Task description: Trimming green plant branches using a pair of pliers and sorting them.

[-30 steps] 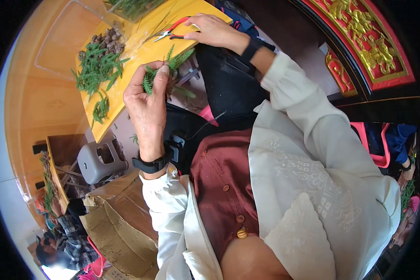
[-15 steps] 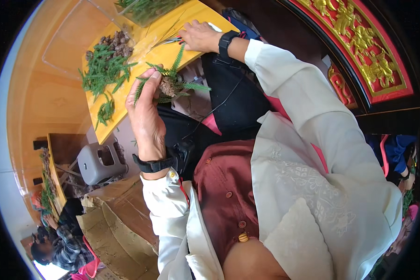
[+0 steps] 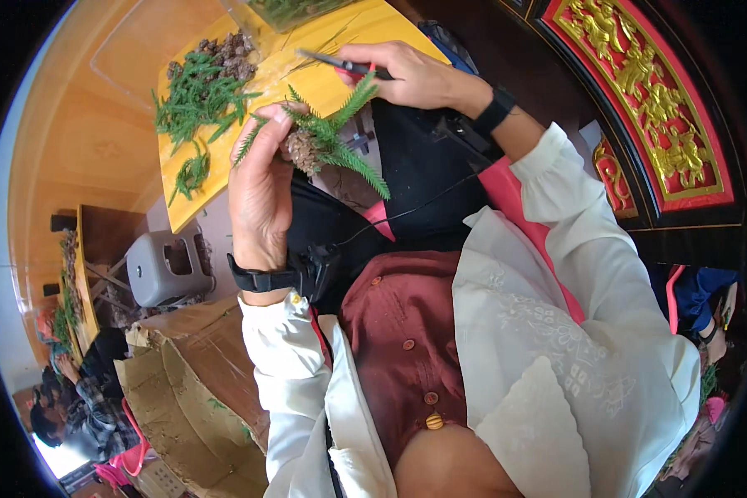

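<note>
My left hand [image 3: 260, 183] is closed around a pine cone [image 3: 304, 151] with green needle sprigs [image 3: 350, 151] fanning out from it. Thumb and fingertips pinch its left side, just off the table's front edge. To the right, my right hand [image 3: 407, 76] grips a pair of pliers [image 3: 332, 61] with a slim dark grey nose and red-and-black handles. Their nose points left over the table, above the sprigs and apart from the cone. My right palm hides part of the handles.
On the yellow table [image 3: 216, 176] lie a heap of green sprigs [image 3: 195, 95], several pine cones [image 3: 236, 58] and thin wires [image 3: 328, 41]. A clear bin [image 3: 295, 10] stands behind. A grey stool [image 3: 162, 270] and cardboard box [image 3: 183, 407] are at left, with another person [image 3: 91, 423] beyond.
My right hand has lifted the pliers off the table and brought them right, nearer the pine cone. The cone and its sprigs have turned slightly in my left hand.
</note>
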Tool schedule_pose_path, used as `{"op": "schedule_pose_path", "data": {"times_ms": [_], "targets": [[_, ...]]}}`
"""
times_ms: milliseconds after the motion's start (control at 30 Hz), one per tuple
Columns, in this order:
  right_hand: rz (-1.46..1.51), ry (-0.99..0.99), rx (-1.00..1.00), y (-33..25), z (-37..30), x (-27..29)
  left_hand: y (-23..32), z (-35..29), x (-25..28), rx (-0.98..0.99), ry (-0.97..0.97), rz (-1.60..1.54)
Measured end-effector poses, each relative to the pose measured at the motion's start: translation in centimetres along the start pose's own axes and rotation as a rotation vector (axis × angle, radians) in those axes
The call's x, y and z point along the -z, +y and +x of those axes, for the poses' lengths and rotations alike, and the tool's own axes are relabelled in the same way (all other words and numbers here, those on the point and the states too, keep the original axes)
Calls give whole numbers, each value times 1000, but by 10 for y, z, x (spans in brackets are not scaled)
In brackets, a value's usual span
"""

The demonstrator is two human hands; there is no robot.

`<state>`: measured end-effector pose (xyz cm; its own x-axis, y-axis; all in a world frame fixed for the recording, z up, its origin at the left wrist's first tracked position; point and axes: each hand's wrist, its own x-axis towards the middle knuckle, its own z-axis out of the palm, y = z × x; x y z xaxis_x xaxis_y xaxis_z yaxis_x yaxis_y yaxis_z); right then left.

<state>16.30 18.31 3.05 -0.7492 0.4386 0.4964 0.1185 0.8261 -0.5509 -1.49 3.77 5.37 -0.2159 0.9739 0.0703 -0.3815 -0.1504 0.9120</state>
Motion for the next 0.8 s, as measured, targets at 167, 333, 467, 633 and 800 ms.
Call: {"op": "schedule_pose_path", "data": {"times_ms": [167,333,467,633,800], "targets": [[69,-163,167,-21,-5,20,-4,-5,3,-21,-212,-109],[11,-227,278,-28,-3,38,-7,-6,-5,38,-222,-224],[-52,-218,258,-29,-4,43,-12,-5,-4,39,-272,-275],[-8,-222,311,-28,-8,41,-17,-8,-7,150,-265,-413],[23,-252,346,-31,-8,41,-24,-8,-7,268,-184,-527]]}}
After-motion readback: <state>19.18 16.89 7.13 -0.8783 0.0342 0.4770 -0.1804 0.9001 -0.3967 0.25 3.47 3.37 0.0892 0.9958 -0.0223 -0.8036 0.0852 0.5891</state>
